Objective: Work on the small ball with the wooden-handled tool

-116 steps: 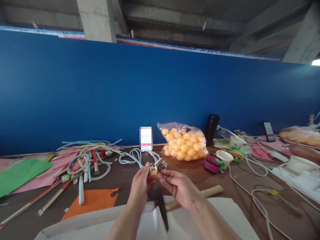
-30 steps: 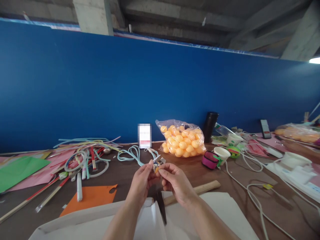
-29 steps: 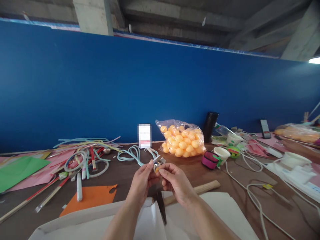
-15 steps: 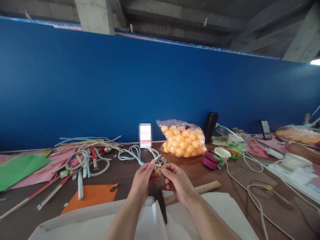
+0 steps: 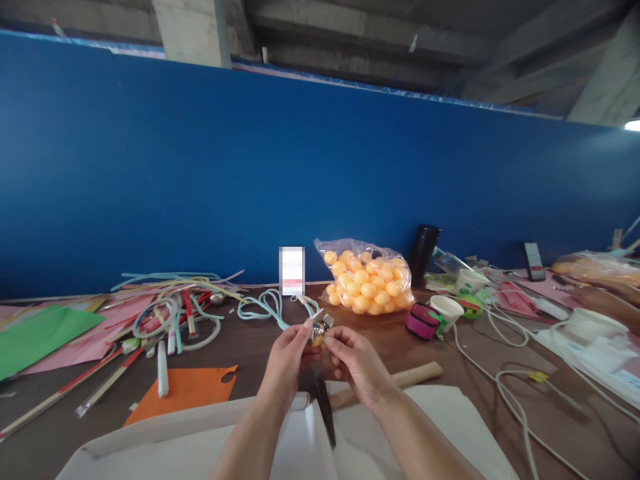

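Observation:
Between the fingertips of both hands, over the near middle of the table, is a small shiny silver bell [image 5: 319, 331], with an orange patch on its lower side. My left hand [image 5: 285, 357] pinches it from the left, thumb on top. From the right, the closed thumb and fingers of my right hand [image 5: 356, 360] meet its edge. Fingers cover part of the bell. Below the hands lie a dark blade [image 5: 325, 413] and a wooden handle [image 5: 417, 375], on white sheets [image 5: 430, 433].
Behind the hands sit a clear bag of orange balls [image 5: 367, 283], a looped light-blue cord [image 5: 263, 307] and a white card [image 5: 292, 270]. Left are coloured papers [image 5: 45, 340] and tubes; right, a purple pouch [image 5: 423, 321], paper cup [image 5: 447, 311] and white cables [image 5: 515, 407]. A blue partition [image 5: 280, 160] stands behind.
The view has shifted very slightly. Both hands stay at the silver bell, their grip nearly the same.

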`<state>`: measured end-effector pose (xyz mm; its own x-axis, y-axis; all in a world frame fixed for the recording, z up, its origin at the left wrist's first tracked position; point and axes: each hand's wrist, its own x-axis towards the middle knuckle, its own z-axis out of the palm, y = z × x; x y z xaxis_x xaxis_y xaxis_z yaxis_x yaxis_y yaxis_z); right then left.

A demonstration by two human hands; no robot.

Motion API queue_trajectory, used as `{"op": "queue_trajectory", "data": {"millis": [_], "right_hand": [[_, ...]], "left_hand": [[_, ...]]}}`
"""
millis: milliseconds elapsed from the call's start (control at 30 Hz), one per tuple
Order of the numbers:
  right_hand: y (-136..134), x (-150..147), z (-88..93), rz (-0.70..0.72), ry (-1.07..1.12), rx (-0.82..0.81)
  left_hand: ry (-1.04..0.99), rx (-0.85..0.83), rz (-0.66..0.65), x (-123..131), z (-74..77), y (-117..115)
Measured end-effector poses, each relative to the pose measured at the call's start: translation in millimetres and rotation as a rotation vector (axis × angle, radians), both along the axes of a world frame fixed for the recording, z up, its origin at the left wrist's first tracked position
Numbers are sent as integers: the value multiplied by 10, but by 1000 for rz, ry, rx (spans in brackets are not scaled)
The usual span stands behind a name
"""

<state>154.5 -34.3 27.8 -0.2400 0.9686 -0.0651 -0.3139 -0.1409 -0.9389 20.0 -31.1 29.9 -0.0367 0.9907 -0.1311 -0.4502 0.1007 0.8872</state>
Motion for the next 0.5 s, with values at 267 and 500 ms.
{"op": "queue_trajectory", "data": {"millis": [267, 500], "right_hand": [[-27, -17, 39, -75, -173, 88], [-37, -12, 40, -89, -218, 180]], "left_hand": [[1, -1, 16, 6, 21, 0], [11, 22, 16, 8, 27, -6]]}}
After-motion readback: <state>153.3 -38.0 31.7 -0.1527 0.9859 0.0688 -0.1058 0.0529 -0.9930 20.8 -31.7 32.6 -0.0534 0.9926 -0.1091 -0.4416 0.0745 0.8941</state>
